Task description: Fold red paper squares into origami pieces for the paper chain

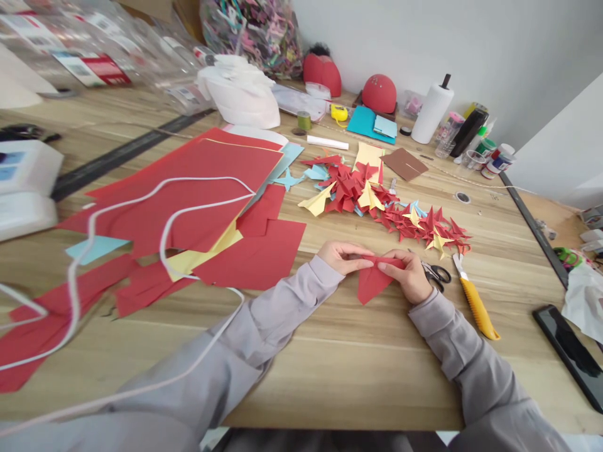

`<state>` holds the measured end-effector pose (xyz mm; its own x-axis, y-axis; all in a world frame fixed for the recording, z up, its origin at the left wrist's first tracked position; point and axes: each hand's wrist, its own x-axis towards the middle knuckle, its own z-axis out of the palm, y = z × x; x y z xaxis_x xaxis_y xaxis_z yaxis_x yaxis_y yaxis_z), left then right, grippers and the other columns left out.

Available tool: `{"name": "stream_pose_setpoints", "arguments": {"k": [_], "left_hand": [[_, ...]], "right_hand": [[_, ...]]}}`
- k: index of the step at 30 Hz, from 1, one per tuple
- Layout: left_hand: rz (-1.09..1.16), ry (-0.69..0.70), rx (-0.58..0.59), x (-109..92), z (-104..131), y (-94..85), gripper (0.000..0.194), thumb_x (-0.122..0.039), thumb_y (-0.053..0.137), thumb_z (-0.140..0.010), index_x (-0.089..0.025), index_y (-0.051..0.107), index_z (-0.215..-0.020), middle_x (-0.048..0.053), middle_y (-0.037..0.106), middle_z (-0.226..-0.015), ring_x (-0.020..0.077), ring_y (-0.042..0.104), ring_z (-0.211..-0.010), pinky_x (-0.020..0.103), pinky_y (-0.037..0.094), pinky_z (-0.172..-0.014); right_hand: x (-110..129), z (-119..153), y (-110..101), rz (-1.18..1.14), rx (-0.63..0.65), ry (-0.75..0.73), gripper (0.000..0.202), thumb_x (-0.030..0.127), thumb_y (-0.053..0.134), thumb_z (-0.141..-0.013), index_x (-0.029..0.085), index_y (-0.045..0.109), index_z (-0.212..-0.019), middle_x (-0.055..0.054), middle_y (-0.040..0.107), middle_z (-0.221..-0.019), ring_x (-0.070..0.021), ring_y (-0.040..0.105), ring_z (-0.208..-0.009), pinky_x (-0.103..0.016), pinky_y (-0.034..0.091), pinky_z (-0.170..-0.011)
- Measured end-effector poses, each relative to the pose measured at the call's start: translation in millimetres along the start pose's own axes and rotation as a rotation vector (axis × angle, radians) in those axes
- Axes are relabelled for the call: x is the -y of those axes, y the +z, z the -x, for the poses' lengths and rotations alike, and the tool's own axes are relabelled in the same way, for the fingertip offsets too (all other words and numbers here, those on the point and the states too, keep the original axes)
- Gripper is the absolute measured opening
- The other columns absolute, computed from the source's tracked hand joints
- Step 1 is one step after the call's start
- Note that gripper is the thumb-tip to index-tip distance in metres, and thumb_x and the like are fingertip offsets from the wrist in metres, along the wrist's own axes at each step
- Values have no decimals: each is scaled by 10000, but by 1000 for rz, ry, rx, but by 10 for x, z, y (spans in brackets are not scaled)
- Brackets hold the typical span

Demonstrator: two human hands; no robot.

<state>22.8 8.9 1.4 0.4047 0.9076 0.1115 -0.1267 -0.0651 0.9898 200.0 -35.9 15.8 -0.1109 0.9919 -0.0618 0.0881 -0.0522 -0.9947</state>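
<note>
The left hand [340,256] and right hand [412,276] are pinching the folded red paper [372,285] between their fingers over the counter [358,383], where uneven tugging could skew its creases or tear it.

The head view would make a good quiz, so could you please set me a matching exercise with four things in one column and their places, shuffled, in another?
Things
1. Phone
2. Brown paper
3. Scissors
4. Folded red paper

Places
A. Between the right hand and the yellow-handled cutter
B. Pinched by the left hand and the right hand
C. At the far right of the table
D. Just right of the pale yellow sheet

Right pairs: 1-C, 2-D, 3-A, 4-B
</note>
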Motion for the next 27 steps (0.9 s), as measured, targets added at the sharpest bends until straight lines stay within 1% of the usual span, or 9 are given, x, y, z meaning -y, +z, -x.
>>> {"name": "stream_pose_setpoints", "arguments": {"k": [4,7,10,14,17,19,22,27], "left_hand": [[-46,16,93,-29,-14,-45,231,-298,780,-548,-166,748,-735,64,727,-790,165,665,-737,242,534,-721],[-60,19,124,-14,-16,-59,203,-286,766,-570,-162,745,-729,60,723,-763,152,659,-705,229,527,-701],[-59,1,116,8,-15,-54,207,-298,766,-573,-160,740,-725,58,721,-748,149,654,-683,231,524,-676],[-53,-10,86,25,-14,-35,208,-312,766,-571,-161,739,-711,55,719,-735,145,648,-672,223,516,-654],[-66,-16,65,32,-15,-26,203,-316,765,-569,-163,740,-700,51,717,-717,138,639,-648,214,505,-620],[-79,-18,56,37,-17,-24,210,-326,766,-568,-163,740,-697,50,715,-705,135,633,-629,212,498,-598],[-86,-17,46,47,-19,-22,224,-348,766,-568,-165,738,-693,50,715,-699,137,633,-623,214,496,-587],[-103,-24,26,58,-5,-10,254,-362,774,-556,-155,737,-700,62,720,-719,155,646,-650,230,508,-599]], "right_hand": [[-58,-7,-14,-51,-7,-2,235,381,730,-645,163,666,-703,11,615,-622,-99,497,-545,-229,389,-535],[-72,-8,-14,-74,2,-15,210,365,718,-664,164,666,-699,10,611,-612,-100,494,-536,-229,385,-524],[-46,-7,-7,-34,3,-39,228,380,715,-662,163,664,-713,0,621,-647,-110,513,-567,-241,408,-550],[14,-8,13,76,-19,-73,289,400,734,-630,168,661,-786,-16,648,-729,-132,554,-634,-265,450,-615],[40,-9,34,139,-48,-84,330,399,775,-570,170,653,-774,-22,656,-732,-140,565,-637,-273,472,-615],[41,-10,47,161,-68,-90,332,396,786,-553,171,654,-757,-25,661,-723,-143,571,-635,-275,481,-611],[25,-12,56,171,-89,-111,304,399,772,-579,172,664,-751,-33,672,-728,-149,585,-646,-279,490,-616],[-11,-18,48,141,-83,-122,299,415,758,-601,173,675,-755,-37,683,-748,-153,600,-662,-287,498,-638]]}}
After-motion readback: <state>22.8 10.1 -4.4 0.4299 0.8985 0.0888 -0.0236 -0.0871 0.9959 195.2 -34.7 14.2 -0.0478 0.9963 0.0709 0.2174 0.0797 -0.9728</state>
